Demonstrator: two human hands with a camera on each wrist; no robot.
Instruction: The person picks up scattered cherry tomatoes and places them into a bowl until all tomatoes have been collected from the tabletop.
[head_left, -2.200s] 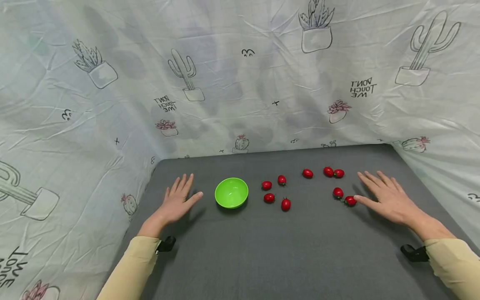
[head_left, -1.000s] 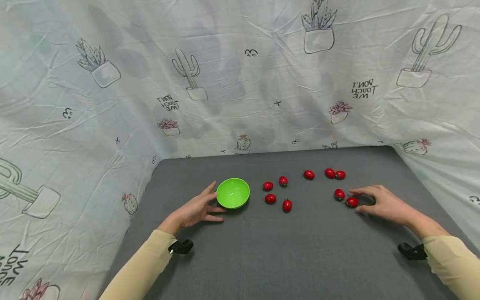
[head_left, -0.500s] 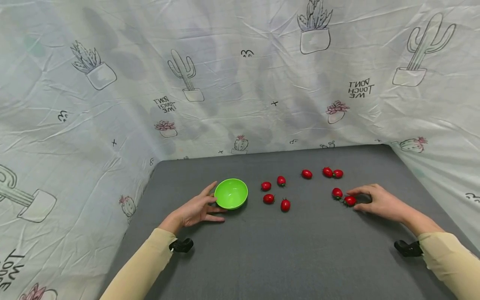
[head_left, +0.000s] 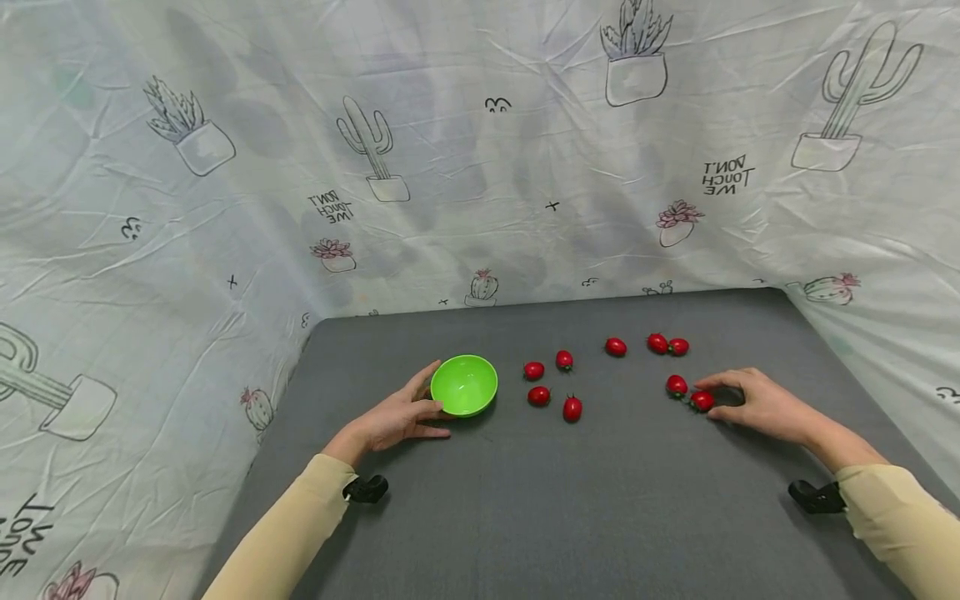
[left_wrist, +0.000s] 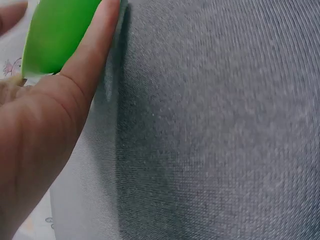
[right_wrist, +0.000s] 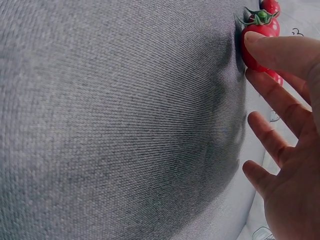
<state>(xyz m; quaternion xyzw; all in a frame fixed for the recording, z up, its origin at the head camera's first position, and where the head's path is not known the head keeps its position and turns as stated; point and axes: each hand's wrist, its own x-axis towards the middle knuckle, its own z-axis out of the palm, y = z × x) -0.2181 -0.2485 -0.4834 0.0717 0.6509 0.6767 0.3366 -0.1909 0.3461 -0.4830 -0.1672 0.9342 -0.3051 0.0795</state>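
On the left, a green bowl (head_left: 464,386) stands on the grey table. My left hand (head_left: 393,418) curves round the bowl's left side, its fingers touching it; in the left wrist view a finger lies along the bowl's outer wall. On the right, my right hand (head_left: 768,406) pinches a red cherry tomato (head_left: 702,402) with a green stem between thumb and index finger, as the right wrist view shows. Its other fingers are spread. A second cherry tomato (head_left: 677,385) lies just beside the pinched one. The tomato still sits on the table.
Several cherry tomatoes lie between bowl and right hand: one (head_left: 572,408) nearest the front, one (head_left: 538,396) beside it, others behind. A pair (head_left: 657,343) lies farther back right. A cactus-print curtain (head_left: 450,167) borders the grey table (head_left: 525,517) at the back and sides.
My left hand has moved right to the bowl and now touches its rim. The right hand's spread fingers have come together on the tomato. The bowl and tomatoes have not visibly moved.
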